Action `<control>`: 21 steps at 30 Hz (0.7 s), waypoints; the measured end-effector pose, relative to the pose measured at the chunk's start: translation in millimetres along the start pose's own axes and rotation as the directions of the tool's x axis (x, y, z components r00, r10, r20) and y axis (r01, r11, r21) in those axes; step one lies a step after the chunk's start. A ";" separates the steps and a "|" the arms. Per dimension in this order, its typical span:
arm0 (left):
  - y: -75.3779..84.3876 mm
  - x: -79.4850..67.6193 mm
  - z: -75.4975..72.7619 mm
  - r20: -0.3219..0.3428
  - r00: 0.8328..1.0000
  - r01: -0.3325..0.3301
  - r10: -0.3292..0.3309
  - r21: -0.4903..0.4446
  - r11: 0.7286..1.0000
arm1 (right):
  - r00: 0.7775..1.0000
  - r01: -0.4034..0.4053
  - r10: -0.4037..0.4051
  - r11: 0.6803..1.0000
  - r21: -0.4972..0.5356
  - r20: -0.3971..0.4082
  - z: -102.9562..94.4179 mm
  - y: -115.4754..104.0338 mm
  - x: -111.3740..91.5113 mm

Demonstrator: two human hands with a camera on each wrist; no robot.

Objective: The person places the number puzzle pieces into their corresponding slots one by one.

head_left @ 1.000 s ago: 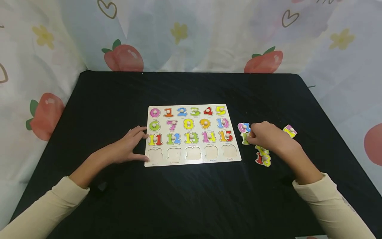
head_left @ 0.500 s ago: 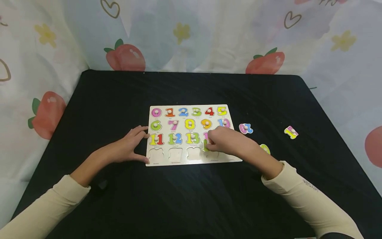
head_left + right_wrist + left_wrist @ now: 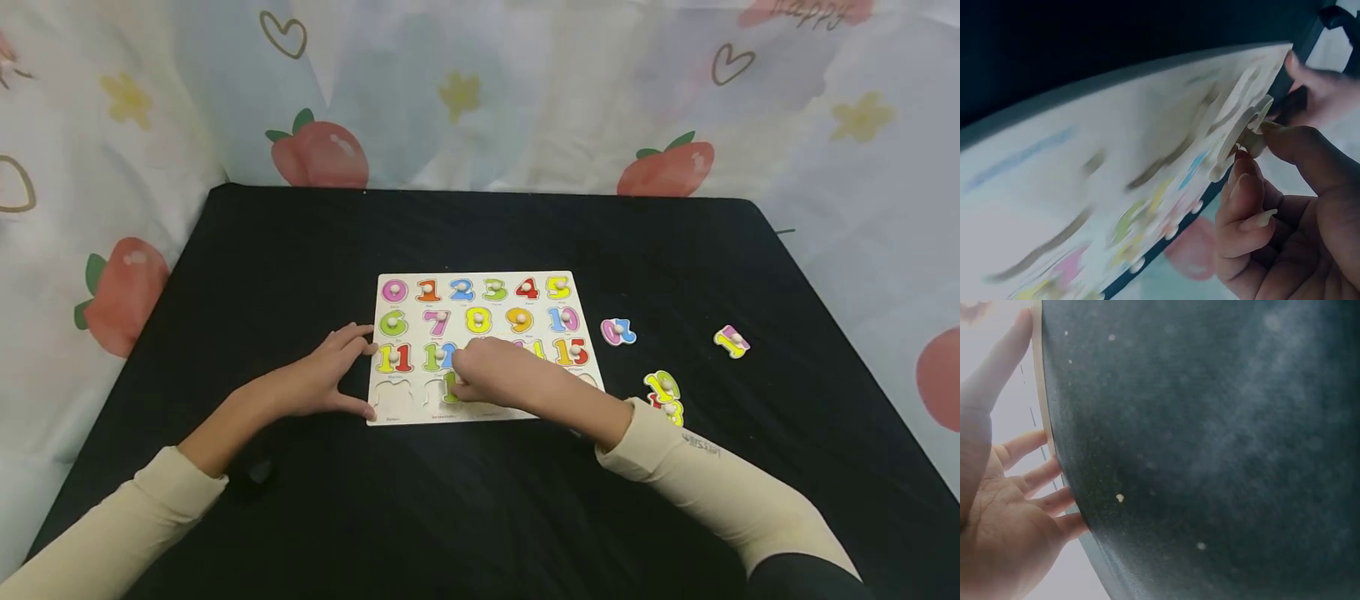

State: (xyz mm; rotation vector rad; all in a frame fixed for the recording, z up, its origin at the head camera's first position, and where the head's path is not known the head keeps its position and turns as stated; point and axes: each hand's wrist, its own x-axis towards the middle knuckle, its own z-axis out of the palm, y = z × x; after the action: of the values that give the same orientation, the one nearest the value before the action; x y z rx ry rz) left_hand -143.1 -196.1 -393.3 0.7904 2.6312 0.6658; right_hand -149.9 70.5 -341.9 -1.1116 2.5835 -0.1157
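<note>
In the head view, a pale wooden number puzzle board (image 3: 414, 416) lies on the black table, its upper three rows filled with coloured knobbed numbers. My left hand (image 3: 318, 377) rests against the board's left side, fingertips along the edge and thumb at the near corner. My right hand (image 3: 495, 371) is over the bottom row, pinching a number piece (image 3: 450, 387) with a green 1 showing; its other digit is hidden by the fingers. In the right wrist view, thumb and fingertips hold this number piece (image 3: 1229, 149) by its back knob, tilted close over the board.
Right of the board lie loose number pieces: a pink-and-blue piece (image 3: 618, 332), a yellow-and-pink piece (image 3: 732, 342) farther right, and a yellow-and-green piece (image 3: 663, 383) overlapping a red-and-yellow piece (image 3: 672, 412). A patterned cloth (image 3: 517, 100) hangs behind the black table (image 3: 465, 225).
My right hand has picked up the green-digit number piece from beside the board and carried it left across the bottom row. My left hand stays at the board's edge.
</note>
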 end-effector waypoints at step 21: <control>-1.2 -1.2 -3.1 0.001 0.999 -0.047 0.047 -0.038 0.998 | 0.993 0.116 -0.117 0.993 -0.032 -0.019 13.6 -43.8 51.0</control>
State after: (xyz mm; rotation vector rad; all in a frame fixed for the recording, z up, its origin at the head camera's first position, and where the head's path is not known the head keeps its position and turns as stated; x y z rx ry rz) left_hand -144.0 -198.7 -391.1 0.8435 2.5979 0.7245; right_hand -147.9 4.3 -359.5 -1.2787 2.5461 -0.1156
